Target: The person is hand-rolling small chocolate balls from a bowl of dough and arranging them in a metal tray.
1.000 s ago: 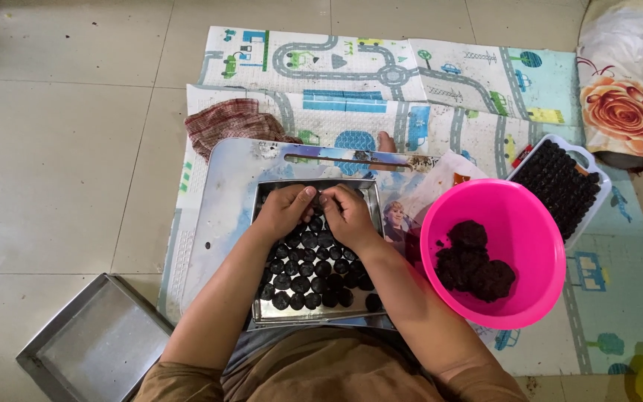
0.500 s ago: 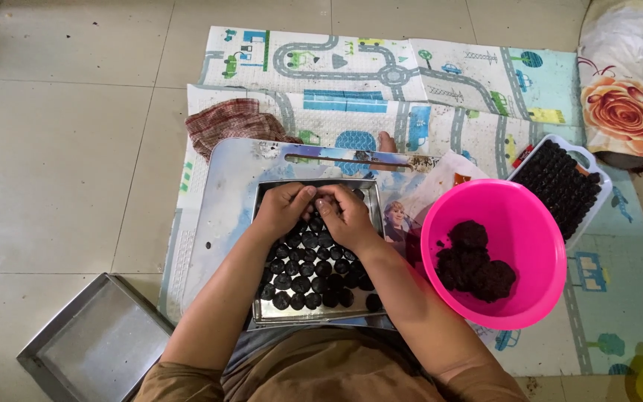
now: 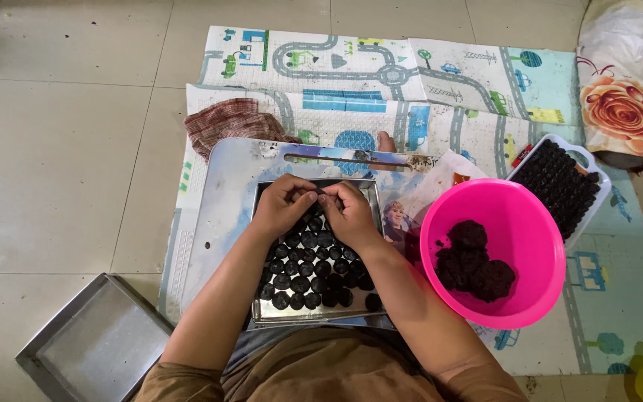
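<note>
My left hand (image 3: 283, 206) and my right hand (image 3: 349, 211) meet over the far end of a square metal tray (image 3: 375, 223). Between their fingertips they pinch a small dark lump (image 3: 319, 196). Several dark round balls (image 3: 308, 272) lie in rows in the tray below my hands. The tray rests on a pale plastic board (image 3: 225, 201). To the right, a pink bowl (image 3: 519, 216) holds a mound of dark dough (image 3: 474, 262).
An empty metal tray (image 3: 91, 350) lies on the tiled floor at the lower left. A white tray (image 3: 563, 182) full of dark balls sits at the right. A checked cloth (image 3: 228, 123) lies on the road-print mat (image 3: 381, 71). A rose-print cushion (image 3: 619, 89) lies at the top right.
Both hands stay together over the tray's far end, with only small finger movements on the lump.
</note>
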